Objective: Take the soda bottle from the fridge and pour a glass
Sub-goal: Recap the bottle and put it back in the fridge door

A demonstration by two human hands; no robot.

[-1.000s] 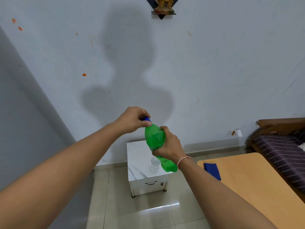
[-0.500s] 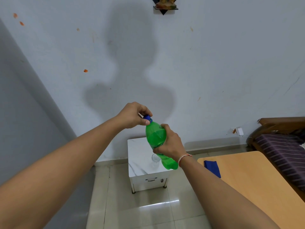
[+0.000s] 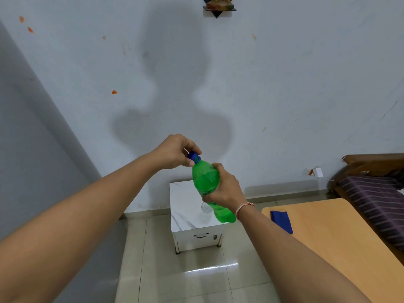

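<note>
Green bottle (image 3: 205, 180) (tilted) – right hand (image 3: 225, 189) gripping, left hand (image 3: 175, 150) pinching cap (image 3: 193, 155).

I see open air all around both raised arms, with only the bare wall (image 3: 284, 84) behind them. Below, the white cabinet (image 3: 185, 206) stands against that wall, and its top is free along the left and back edges; the clear glass (image 3: 206, 208) stands near its right edge, partly behind the green bottle (image 3: 206, 180) that hangs over that side. To the right, the wooden table (image 3: 341, 241) blocks a low sweep, with a blue cloth (image 3: 282, 220) at its far left corner. Bare floor (image 3: 175, 276) lies open between cabinet and table
</note>
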